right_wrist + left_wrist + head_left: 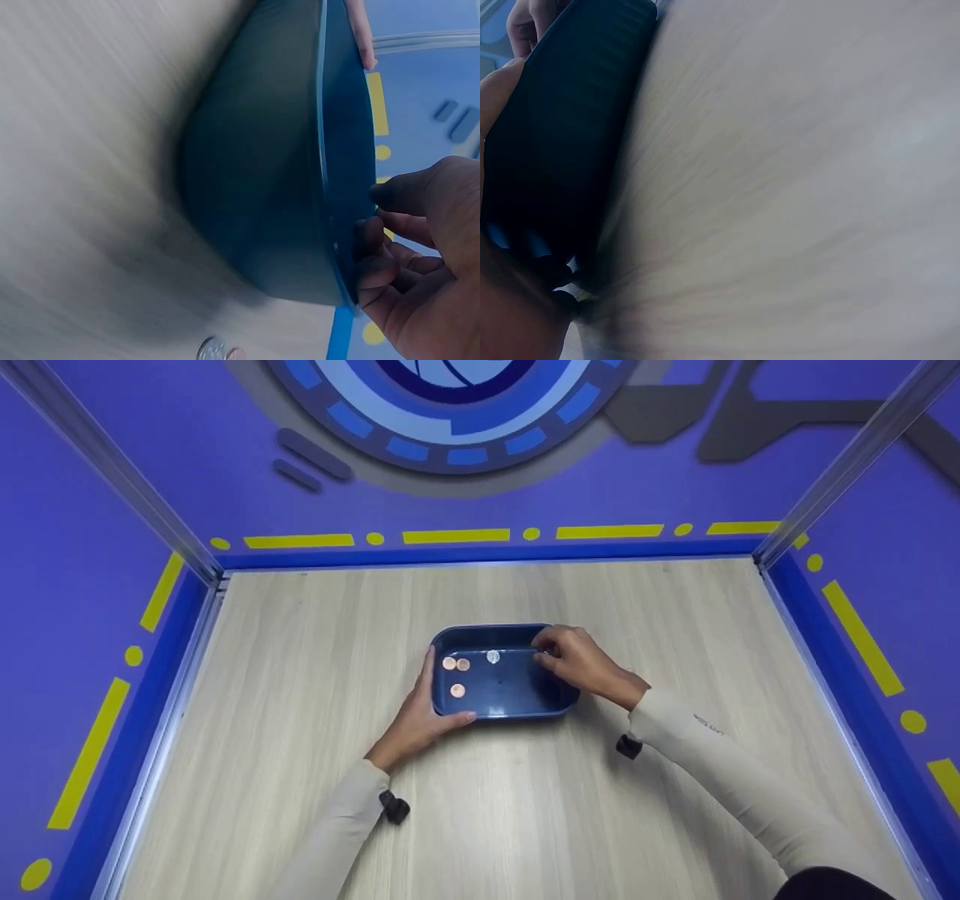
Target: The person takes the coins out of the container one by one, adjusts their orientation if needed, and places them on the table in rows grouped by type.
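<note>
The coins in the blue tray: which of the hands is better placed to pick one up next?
Probably the right hand. Its fingers are already over the rim inside the blue tray, near the silver coin. The left hand grips the tray's outer left wall, steadying it, though the copper coins lie nearer that side.

wooden tabletop (300, 675) | purple walls (90, 510) | yellow dashes (456, 536)

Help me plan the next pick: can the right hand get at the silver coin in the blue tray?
Probably yes. The right hand hovers over the blue tray, whose top is open, and nothing covers the silver coin just beside its fingertips.
</note>
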A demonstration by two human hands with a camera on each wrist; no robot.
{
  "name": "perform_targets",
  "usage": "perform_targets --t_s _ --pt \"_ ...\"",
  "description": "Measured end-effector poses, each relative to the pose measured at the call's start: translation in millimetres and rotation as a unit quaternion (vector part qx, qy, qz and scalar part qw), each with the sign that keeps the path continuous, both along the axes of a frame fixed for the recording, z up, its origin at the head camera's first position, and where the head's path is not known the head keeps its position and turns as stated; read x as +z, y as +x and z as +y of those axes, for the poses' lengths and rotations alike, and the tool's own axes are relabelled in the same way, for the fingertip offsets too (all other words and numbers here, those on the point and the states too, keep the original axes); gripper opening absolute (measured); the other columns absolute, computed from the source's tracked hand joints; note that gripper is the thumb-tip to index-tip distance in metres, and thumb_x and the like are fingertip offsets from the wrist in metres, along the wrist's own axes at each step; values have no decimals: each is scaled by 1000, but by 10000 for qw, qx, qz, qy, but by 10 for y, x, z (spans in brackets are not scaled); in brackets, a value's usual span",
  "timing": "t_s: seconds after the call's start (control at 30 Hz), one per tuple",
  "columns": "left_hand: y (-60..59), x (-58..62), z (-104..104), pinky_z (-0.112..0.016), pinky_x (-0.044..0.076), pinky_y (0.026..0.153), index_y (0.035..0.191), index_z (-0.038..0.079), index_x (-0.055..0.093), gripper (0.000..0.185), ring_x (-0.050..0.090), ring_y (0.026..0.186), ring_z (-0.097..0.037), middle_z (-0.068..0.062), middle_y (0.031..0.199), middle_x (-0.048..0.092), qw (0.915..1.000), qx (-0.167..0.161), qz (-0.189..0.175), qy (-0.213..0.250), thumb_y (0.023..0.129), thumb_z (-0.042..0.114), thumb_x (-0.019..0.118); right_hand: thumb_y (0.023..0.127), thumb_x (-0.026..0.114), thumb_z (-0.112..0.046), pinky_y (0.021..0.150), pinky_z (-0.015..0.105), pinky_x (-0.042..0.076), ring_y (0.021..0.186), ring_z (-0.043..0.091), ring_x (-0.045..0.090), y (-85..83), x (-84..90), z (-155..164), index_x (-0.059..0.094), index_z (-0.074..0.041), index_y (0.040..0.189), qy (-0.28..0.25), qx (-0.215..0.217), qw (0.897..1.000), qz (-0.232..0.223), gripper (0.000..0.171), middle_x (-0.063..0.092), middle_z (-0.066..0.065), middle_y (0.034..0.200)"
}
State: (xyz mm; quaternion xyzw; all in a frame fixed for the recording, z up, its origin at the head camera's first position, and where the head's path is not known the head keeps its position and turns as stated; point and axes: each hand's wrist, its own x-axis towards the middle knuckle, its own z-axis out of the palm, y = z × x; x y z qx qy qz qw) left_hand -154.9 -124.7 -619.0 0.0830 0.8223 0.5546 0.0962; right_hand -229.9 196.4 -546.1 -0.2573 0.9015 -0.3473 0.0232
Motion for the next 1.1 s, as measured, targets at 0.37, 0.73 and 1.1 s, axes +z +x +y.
perform_targets --t_s 0.37,0.73,1.1 --pt "4 17 10 -55 28 129 178 34 -8 142 38 157 -34 -14 182 20 9999 -74 -81 47 83 43 97 95 79 -1 93 52 59 103 35 74 -100 -126 -250 79 9 111 280 509 9981 203 18 78 20 107" --pt "16 18 0 -55 29 128 178 34 -6 141 38 156 -34 -16 181 22 10000 -24 -85 14 84 42 97 98 79 -4 85 48 61 96 29 72 -199 -281 -513 80 3 111 848 989 9915 -51 15 77 15 103" --pt "9 18 -17 -53 31 127 178 33 -7 141 40 154 -33 -16 180 23 10000 -61 -2 60 83 43 97 101 78 -9 75 45 58 86 22 64 -87 -247 -629 79 -6 96 1368 1581 9778 89 6 69 6 92"
